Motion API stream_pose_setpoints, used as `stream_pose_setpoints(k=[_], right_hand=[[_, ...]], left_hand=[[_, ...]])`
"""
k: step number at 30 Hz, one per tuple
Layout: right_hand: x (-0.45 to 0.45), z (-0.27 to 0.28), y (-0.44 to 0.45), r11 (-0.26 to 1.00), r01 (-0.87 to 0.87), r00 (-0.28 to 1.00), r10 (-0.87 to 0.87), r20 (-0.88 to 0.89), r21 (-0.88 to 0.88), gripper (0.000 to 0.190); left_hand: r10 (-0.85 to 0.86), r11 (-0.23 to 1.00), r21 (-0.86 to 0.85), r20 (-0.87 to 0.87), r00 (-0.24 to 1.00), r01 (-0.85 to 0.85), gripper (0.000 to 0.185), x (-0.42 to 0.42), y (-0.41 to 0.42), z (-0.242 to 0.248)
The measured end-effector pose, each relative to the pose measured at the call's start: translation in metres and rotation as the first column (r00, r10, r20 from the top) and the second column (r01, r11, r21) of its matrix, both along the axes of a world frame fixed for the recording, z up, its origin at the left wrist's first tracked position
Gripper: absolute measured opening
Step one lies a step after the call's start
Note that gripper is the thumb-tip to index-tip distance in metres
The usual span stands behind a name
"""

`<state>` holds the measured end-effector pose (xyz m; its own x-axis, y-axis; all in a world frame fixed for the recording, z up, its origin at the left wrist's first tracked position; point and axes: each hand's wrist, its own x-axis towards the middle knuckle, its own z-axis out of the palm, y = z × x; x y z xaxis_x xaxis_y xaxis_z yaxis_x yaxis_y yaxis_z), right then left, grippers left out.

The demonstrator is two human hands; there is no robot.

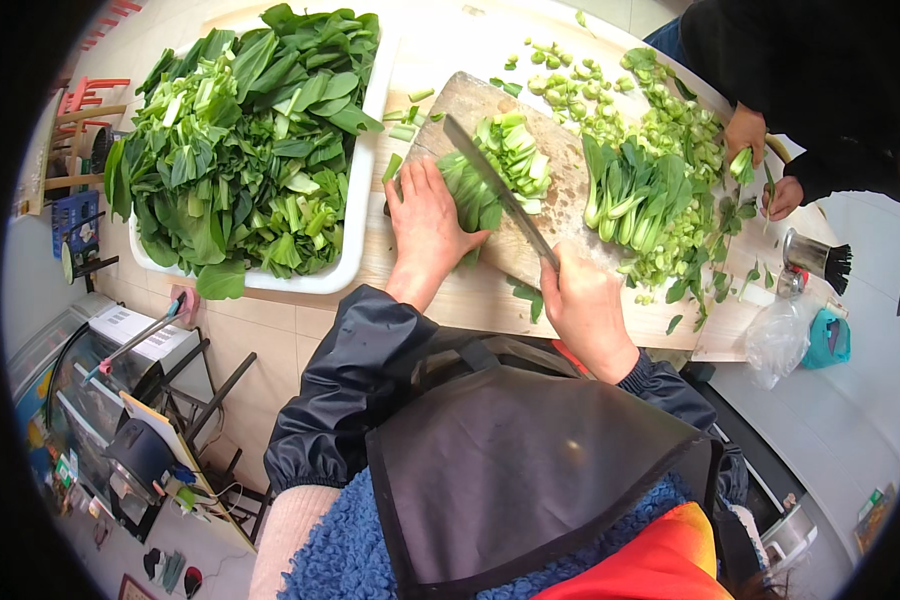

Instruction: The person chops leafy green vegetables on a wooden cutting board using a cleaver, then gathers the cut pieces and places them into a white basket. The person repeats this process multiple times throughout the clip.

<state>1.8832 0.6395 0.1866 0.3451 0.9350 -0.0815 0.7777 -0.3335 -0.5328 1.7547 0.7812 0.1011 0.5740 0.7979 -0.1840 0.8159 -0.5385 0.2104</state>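
Note:
My right hand (583, 311) grips the handle of a kitchen knife (499, 191), whose long blade slants up and left over a worn wooden cutting board (487, 259). Under my left hand (426, 225), spread flat, lies a bunch of bok choy leaves (465, 196), held down against the board just left of the blade. Cut pale bok choy stems (516, 157) are heaped right of the blade. Whole bok choy heads (634, 195) lie together at the board's right edge. The fingertips of my left hand rest beside the leaves, apart from the blade.
A white plastic tub (356, 247) at the left is piled with cut greens (232, 165). Trimmed bok choy bases (577, 90) and loose leaves cover the table's right side. Another person's hands (765, 161) hold greens there. A metal container with a black brush (817, 259) and plastic bag (778, 337) sit nearby.

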Motion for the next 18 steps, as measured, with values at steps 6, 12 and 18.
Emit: stream_pose_setpoints(k=[6, 12, 18], right_hand=[[0.002, -0.014, 0.007, 0.99, -0.056, 0.998, 0.052, -0.028, -0.132, 0.016], [0.02, -0.012, 0.021, 0.969, -0.101, 0.992, 0.08, -0.101, -0.227, 0.017], [0.026, -0.01, 0.028, 0.948, -0.107, 0.991, 0.076, -0.115, -0.3, 0.019]], left_hand=[[-0.032, 0.998, -0.058, -0.137, 0.99, 0.024, 0.121, 0.003, -0.003, -0.009], [-0.048, 0.999, -0.021, -0.049, 0.998, 0.047, 0.119, -0.003, -0.008, -0.014], [-0.149, 0.988, 0.018, -0.215, 0.965, 0.156, 0.112, -0.002, -0.007, -0.019]])
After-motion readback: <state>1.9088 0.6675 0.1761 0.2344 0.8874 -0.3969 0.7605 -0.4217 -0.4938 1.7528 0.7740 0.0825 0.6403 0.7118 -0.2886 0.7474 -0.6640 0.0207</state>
